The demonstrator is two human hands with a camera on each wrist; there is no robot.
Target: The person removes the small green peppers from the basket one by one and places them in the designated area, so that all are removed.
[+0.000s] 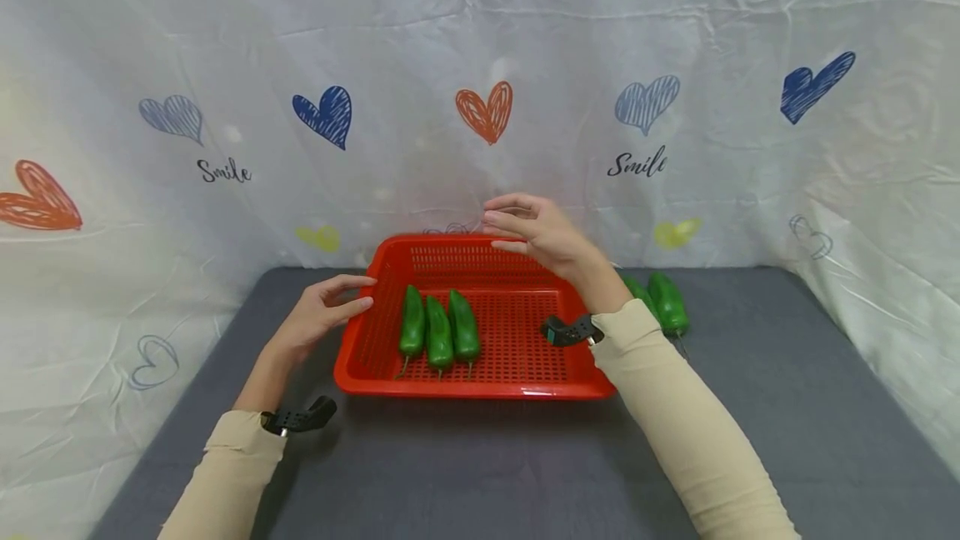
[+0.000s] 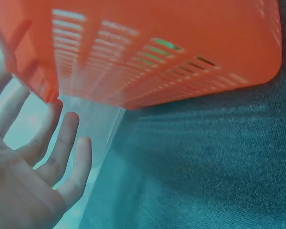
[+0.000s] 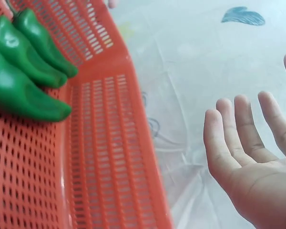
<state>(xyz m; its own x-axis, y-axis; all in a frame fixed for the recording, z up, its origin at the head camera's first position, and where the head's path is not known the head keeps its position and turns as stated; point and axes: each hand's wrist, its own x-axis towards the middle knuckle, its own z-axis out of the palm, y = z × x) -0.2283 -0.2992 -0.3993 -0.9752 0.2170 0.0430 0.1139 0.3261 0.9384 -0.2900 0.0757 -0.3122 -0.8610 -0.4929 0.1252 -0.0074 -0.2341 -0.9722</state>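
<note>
A red plastic basket with slotted walls stands on the grey table. Inside, toward its left, three green peppers lie side by side, stems toward the near side. My left hand is at the basket's left rim; in the left wrist view its fingers are spread, with one fingertip right at the rim. My right hand is raised over the basket's back right part, holding nothing. In the right wrist view its fingers are loosely extended against the white cloth.
More green peppers lie on the table right of the basket, partly hidden by my right forearm. A white cloth printed with hearts hangs behind the grey table. Each wrist wears a black band.
</note>
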